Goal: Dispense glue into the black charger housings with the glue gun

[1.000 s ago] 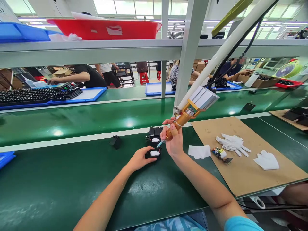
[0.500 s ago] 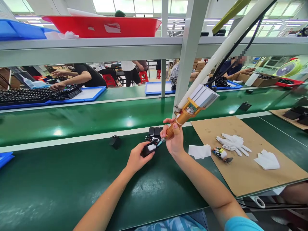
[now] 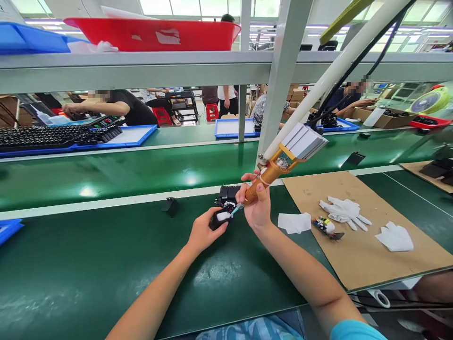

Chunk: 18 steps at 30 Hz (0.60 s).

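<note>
My left hand [image 3: 203, 230] is closed around a small black plastic case [image 3: 215, 221] with a white part inside, and tilts its open side toward the right. My right hand [image 3: 257, 203] wraps round a gold glue dispenser [image 3: 272, 174], which hangs from a white pole. The dispenser's thin blue nozzle [image 3: 237, 209] points down-left to the right edge of the case; whether it touches cannot be made out. Just behind the case lies a group of black parts [image 3: 228, 192] with wires, partly hidden by my hands.
A brown board [image 3: 357, 255] on the right holds white gloves [image 3: 343, 210], a folded white cloth [image 3: 394, 236] and a circuit board [image 3: 326, 226]. White paper [image 3: 294, 223] lies beside it. A black block [image 3: 170, 207] stands left. Beyond the green conveyor [image 3: 141, 174], other people work.
My hands, the case and the dispenser keep almost the same pose. The view has shifted slightly. In the background, a co-worker at the left has leaned and moved their arms.
</note>
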Available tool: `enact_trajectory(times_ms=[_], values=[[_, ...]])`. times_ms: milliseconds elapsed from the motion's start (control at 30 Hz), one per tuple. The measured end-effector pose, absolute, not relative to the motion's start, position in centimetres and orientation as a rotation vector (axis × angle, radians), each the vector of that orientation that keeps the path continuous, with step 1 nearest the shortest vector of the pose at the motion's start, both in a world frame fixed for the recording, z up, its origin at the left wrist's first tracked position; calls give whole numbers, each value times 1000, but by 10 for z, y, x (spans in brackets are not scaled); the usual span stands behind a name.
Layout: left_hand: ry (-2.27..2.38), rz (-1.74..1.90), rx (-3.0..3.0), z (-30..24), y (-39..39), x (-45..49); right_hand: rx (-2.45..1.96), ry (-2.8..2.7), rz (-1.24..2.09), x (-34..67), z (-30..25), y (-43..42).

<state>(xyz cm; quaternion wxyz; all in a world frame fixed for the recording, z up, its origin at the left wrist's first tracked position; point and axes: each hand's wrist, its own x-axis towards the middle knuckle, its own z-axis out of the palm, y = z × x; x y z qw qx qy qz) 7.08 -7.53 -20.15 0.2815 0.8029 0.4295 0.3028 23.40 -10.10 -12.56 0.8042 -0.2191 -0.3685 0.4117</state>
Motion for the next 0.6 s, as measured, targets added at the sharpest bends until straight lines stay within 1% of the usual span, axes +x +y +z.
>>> enact_trajectory(times_ms=[233, 400, 600], values=[[1142, 730, 2103, -208, -84, 80, -446, -784, 906, 230, -123, -106], [1056, 793, 2140, -207, -93, 84, -428, -790, 935, 221, -121, -114], [978, 951, 2188, -206, -100, 86, -365, -829, 975, 215, -119, -123]])
